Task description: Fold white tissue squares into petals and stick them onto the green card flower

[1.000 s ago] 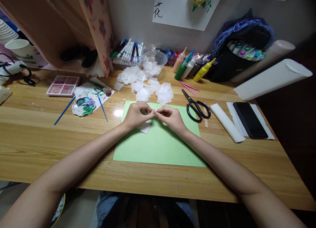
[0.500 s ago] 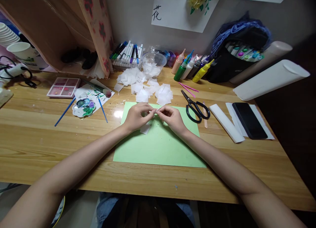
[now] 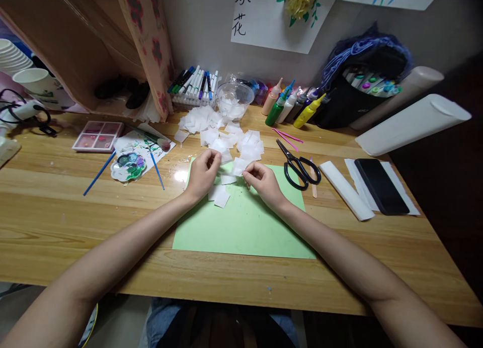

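A green paper sheet [image 3: 245, 222] lies on the wooden desk in front of me. My left hand [image 3: 202, 174] is pinched closed at the sheet's top edge, fingertips touching a white tissue square. My right hand [image 3: 262, 182] is closed on another small white tissue square [image 3: 237, 166], held just above the sheet. A few loose white squares [image 3: 221, 197] rest on the green paper under my left hand. A pile of white tissue squares [image 3: 222, 132] is spread just beyond both hands.
Black scissors [image 3: 298, 166] and pink sticks lie right of the sheet, then white strips and a black phone [image 3: 381, 184]. A paint palette [image 3: 128, 166], blue brushes and a pink tray are at left. Markers, a clear bowl [image 3: 236, 99] and paint bottles line the wall.
My hands were pinched together on one white piece; now they have drawn apart, each with its own tissue square. The view has tilted slightly.
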`<state>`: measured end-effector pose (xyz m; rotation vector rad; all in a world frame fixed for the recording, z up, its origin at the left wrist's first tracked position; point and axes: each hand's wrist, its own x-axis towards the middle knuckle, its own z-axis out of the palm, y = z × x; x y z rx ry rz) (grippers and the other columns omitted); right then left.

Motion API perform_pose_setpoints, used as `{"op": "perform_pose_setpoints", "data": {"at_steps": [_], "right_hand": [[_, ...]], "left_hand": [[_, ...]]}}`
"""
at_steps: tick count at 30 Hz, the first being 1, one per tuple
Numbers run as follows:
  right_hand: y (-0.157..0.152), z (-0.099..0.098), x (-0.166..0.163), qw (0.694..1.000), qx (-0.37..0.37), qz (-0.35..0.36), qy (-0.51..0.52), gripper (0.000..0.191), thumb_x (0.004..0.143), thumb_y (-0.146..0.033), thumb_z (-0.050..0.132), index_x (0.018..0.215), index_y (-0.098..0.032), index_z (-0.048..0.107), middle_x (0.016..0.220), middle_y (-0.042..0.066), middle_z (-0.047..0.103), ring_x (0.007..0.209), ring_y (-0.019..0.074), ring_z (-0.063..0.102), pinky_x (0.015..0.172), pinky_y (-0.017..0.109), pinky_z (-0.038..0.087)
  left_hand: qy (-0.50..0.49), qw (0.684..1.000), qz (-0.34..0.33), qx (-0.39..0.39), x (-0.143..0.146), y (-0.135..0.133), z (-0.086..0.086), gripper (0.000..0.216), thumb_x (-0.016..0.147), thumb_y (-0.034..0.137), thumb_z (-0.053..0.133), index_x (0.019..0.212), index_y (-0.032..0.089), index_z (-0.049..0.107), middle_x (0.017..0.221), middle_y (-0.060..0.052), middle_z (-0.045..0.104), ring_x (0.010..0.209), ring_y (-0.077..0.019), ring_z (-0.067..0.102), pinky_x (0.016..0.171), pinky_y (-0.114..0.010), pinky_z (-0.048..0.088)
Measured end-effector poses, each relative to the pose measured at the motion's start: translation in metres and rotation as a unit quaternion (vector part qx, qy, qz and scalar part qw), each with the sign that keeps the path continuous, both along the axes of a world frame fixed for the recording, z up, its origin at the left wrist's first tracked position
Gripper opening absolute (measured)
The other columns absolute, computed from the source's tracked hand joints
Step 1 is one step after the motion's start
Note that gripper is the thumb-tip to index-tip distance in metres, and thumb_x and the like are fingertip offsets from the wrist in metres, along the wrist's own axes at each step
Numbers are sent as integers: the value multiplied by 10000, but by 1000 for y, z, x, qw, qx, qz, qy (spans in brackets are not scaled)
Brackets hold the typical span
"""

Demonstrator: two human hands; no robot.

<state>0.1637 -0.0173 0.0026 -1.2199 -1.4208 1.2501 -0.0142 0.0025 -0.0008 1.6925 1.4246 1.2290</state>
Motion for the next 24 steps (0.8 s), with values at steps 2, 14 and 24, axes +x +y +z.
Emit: {"op": "perform_pose_setpoints", "data": {"at_steps": [2, 14, 24], "right_hand": [[0, 0, 0, 1000, -2, -1, 0, 195, 730, -313, 619, 647, -185, 498, 591, -37, 489, 533, 96, 440, 539, 254, 352], [0, 1, -1, 1000, -4, 7, -8, 211, 766, -351, 619, 685, -175, 534, 615, -30, 508, 547, 100, 452, 555, 258, 361], [1, -1, -1, 1000, 10, 13, 3, 215, 778, -380, 635, 756, -167, 609, 705, -3, 580, 581, 99, 479, 581, 253, 390]], "left_hand": [[-7, 999, 47, -16, -2, 4, -3, 209, 906, 287, 462, 756, 172, 550, 698, -1, 553, 649, -121, 500, 613, -251, 377], [254, 948, -36, 189, 6, -14, 6, 131, 859, 320, 585, 859, 263, 704, 938, -27, 645, 984, -218, 494, 865, -399, 303], [238, 951, -55, 187, 5, -15, 4, 129, 828, 320, 618, 787, 260, 725, 876, -21, 673, 915, -200, 521, 860, -398, 286]]}}
